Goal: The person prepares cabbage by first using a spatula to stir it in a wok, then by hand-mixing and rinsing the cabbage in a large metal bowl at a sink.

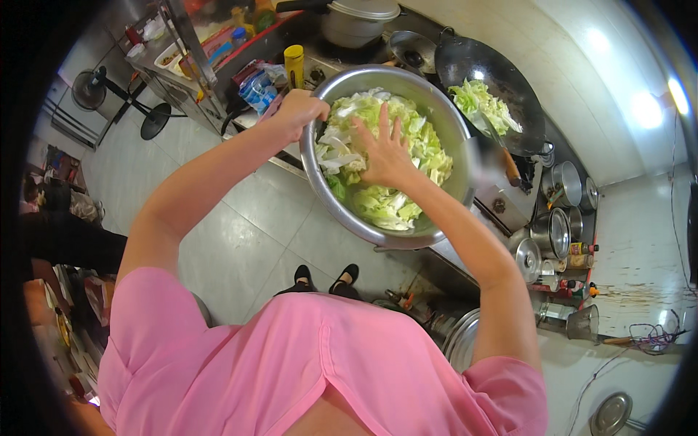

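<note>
A large metal basin (322,188) full of chopped cabbage (428,131) is in front of me, tilted and held up over the counter's edge. My left hand (305,113) grips its rim at the upper left. Inside the basin, my right hand (388,155) lies over the cabbage with its fingers spread; whether the palm presses on the leaves is hard to tell. Beyond the basin's right side stands a black wok (523,92) with more cut cabbage (485,106) in it. A spatula with a wooden handle (511,168) rests in the wok, its blade against those leaves.
Behind the basin are a lidded pressure cooker (354,27), a smaller pan (411,49) and a yellow-capped bottle (294,65). Metal pots (551,234) and sauce bottles crowd the right counter. A floor fan (90,90) stands at far left, and another person's dark-clothed leg (82,240) shows nearer.
</note>
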A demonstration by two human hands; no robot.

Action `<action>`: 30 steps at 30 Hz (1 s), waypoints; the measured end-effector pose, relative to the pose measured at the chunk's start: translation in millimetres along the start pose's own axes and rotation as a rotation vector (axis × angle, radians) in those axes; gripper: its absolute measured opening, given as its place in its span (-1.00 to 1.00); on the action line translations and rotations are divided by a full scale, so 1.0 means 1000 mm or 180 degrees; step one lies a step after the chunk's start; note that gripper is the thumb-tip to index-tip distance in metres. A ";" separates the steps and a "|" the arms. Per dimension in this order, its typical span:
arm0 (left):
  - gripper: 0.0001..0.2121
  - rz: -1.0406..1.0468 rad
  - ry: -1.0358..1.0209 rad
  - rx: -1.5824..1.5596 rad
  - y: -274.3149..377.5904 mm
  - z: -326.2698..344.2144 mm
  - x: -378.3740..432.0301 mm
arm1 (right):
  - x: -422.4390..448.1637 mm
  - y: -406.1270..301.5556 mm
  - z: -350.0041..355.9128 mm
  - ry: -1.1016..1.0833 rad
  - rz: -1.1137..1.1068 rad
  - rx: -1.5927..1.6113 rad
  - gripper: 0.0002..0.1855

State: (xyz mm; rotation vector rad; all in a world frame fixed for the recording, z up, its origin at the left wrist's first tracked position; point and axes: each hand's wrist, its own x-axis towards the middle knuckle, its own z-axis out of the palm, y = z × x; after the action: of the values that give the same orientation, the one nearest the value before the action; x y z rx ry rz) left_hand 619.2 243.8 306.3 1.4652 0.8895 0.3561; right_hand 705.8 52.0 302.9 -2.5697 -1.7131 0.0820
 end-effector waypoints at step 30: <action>-0.83 -0.0385 0.0698 -0.0335 -0.219 0.074 0.009 | 0.014 0.082 0.241 0.0071 0.0868 0.0724 -0.36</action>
State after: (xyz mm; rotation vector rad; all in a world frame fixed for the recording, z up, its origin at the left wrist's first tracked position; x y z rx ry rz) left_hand 610.8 170.7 87.0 1.2854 1.1130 0.4725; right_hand 769.4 37.0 56.0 -2.5998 -1.2536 0.2428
